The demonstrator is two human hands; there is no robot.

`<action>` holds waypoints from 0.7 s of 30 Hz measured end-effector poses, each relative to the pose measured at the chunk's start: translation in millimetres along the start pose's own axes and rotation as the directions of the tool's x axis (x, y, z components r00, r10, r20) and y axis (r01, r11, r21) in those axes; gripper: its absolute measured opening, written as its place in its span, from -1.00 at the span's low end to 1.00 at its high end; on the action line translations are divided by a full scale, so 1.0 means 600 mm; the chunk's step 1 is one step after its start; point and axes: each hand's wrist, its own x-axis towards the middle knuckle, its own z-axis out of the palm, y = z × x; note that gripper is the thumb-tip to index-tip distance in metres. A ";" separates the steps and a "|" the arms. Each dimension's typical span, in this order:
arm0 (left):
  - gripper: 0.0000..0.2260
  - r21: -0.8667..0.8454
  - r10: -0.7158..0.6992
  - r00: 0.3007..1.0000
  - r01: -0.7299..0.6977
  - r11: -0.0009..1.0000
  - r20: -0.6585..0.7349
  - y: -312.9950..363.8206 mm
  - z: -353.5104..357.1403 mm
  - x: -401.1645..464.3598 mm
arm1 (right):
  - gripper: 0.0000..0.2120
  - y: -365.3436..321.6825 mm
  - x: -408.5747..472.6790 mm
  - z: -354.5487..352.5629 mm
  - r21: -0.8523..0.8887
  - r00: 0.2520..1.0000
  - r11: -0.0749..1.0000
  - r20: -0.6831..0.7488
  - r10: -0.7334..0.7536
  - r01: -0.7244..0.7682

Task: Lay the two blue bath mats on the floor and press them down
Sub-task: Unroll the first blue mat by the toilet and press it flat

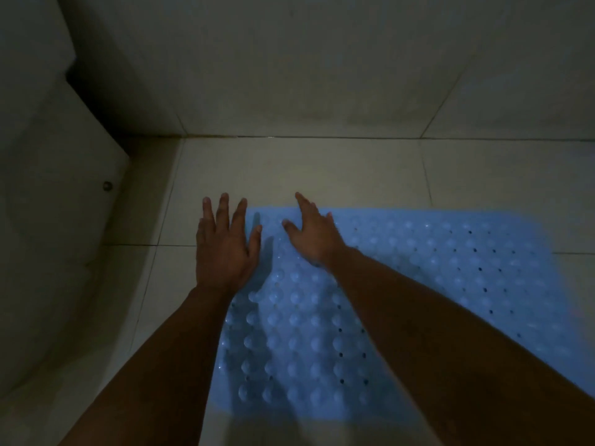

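A light blue bath mat (pixel 434 272) with rows of round bumps and small holes lies flat on the tiled floor, reaching from the centre to the right edge of the view. My left hand (pixel 225 249) is spread flat over its far left corner, fingers apart, partly over bare tile. My right hand (pixel 314 235) rests palm down on the mat close to its far edge, fingers spread. Neither hand holds anything. I can make out only one mat; whether a second lies joined to it I cannot tell in the dim light.
The room is dark. A tiled wall (pixel 306 75) meets the floor just beyond the mat. A white toilet base (pixel 54 194) with a bolt cap stands at the left. Bare floor tiles (pixel 154 284) lie between it and the mat.
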 end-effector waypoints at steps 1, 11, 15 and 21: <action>-0.37 0.008 0.013 1.000 -0.013 1.000 0.008 0.014 0.000 -0.001 | -0.35 -0.003 -0.001 -0.034 0.109 0.999 0.994 -0.054 0.002 0.004; -0.32 0.097 0.252 0.940 -0.280 0.955 0.230 0.251 0.162 0.001 | -0.45 0.152 -0.056 -0.180 0.044 0.947 0.999 -0.321 0.004 0.010; -0.23 0.203 0.192 0.959 -0.234 0.951 0.208 0.288 0.207 0.003 | -0.48 0.214 -0.069 -0.182 0.016 0.915 0.998 -0.402 -0.044 0.055; -0.22 0.167 0.210 0.959 -0.243 0.956 0.193 0.285 0.207 -0.010 | -0.53 0.256 -0.079 -0.172 -0.043 0.859 0.990 -0.492 -0.140 0.136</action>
